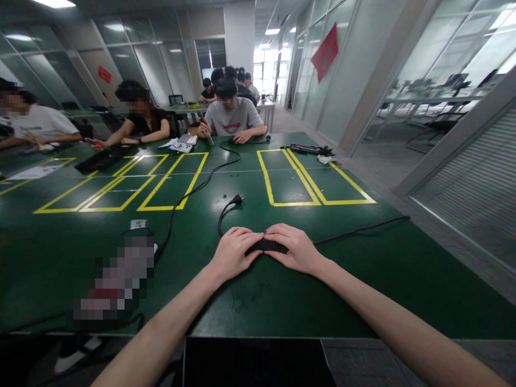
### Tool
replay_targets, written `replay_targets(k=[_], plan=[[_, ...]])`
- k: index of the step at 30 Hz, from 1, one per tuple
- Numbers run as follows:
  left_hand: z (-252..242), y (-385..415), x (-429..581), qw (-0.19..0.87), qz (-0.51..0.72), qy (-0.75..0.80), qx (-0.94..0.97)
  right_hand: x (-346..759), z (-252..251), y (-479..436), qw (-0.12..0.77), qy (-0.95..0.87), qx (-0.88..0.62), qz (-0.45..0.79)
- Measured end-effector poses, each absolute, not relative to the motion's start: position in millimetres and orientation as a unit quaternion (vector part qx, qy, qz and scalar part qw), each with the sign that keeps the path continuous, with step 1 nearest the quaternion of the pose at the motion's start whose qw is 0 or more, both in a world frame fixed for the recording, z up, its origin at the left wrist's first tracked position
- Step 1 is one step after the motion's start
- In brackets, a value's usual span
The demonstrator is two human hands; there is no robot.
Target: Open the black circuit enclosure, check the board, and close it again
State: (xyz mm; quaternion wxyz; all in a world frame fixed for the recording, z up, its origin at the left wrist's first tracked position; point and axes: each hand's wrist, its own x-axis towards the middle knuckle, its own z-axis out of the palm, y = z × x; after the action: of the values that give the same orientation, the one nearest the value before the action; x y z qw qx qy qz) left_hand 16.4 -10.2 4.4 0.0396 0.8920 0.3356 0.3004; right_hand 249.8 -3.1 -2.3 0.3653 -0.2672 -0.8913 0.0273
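Observation:
My left hand (235, 252) and my right hand (295, 248) meet just above the green table, fingertips nearly touching. Both are closed around a dark oblong part (266, 245) of a black power cord, mostly hidden by my fingers. From beside my left hand the cord curves away to a black plug (237, 199), which lies on the table ahead. On the other side, a thin black cable (363, 228) runs out past my right hand toward the table's right edge. Whether the oblong part is an adapter or bundled cord I cannot tell.
Yellow tape rectangles (296, 204) mark the green table (342, 285). A blurred-out oblong object (121, 279) lies at left, near a long black cable (171, 220). A black folded tripod-like item (310, 149) rests far right. Several people sit opposite, one (234, 118) handling a cord.

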Motion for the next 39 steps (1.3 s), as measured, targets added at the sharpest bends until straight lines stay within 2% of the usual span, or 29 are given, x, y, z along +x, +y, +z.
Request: replay_targets(k=[14,20,25,32,39], plan=[[2.6,-6.9,15.5,0.038,0.288,0.363,0.885,254.4,-5.4,1.7,0.351,-0.884,-0.301,0.073],[4.0,-6.4,15.5,0.069,0.269,0.392,0.877,255.8,-4.0,2.6,0.344,-0.880,-0.314,0.092],[6.1,-6.8,15.5,0.070,0.252,0.402,0.878,255.1,-0.7,1.6,0.300,-0.872,-0.359,0.143],[4.5,-7.3,15.5,0.108,0.267,0.373,0.882,254.7,2.4,0.7,0.281,-0.887,-0.346,0.124],[4.7,-8.8,17.2,0.095,0.247,0.390,0.882,253.2,0.8,-2.3,0.297,-0.897,-0.316,0.082]])
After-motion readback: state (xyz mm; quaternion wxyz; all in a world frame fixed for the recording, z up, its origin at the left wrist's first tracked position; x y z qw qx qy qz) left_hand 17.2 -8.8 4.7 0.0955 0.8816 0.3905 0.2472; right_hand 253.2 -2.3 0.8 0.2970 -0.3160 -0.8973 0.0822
